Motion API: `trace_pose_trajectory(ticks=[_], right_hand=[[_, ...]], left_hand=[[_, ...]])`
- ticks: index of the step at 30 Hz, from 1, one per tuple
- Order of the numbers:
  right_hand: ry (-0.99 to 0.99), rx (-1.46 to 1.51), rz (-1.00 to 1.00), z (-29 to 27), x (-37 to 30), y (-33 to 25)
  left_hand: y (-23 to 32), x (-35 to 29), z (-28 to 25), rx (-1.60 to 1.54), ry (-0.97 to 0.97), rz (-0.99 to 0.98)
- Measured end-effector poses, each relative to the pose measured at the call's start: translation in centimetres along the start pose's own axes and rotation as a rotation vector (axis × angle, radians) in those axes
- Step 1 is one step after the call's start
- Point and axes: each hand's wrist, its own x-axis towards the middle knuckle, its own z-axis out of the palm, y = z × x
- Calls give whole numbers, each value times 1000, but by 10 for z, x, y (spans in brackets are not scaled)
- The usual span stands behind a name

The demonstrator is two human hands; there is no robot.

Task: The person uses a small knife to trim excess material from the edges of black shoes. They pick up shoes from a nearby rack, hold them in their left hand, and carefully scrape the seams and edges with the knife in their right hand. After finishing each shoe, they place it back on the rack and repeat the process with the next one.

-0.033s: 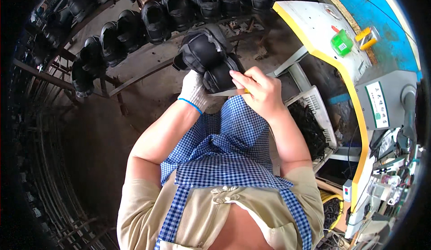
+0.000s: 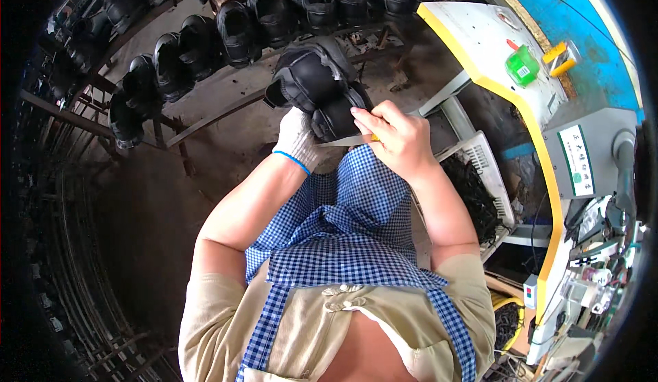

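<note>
At twelve o'clock, my gloved left hand (image 2: 295, 132) grips the shoe (image 2: 312, 84); my right hand (image 2: 403, 140) clasps the knife (image 2: 348, 141). Its blade aims toward nine o'clock: if the shoe twists, it could nick my glove.

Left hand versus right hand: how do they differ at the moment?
The left hand wears a white glove with a blue cuff; the right hand is bare. The left hand holds the black footwear, its fingers mostly hidden; the right hand grips a thin blade. Both are at the footwear's near side.
</note>
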Motion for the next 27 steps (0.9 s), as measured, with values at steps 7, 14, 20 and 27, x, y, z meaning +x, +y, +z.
trace_pose_trajectory(ticks=[7,14,20,27], right_hand=[[-215,-179,-152,-9,18,3],[-372,-392,-207,-12,29,-8],[-394,-480,-135,-1,22,-6],[-251,-412,-326,-1,18,0]], left_hand=[[-2,-10,9,88,116,61],[-4,-19,11,-19,175,8],[-8,-18,3,60,148,31],[-3,-17,-7,61,154,71]])
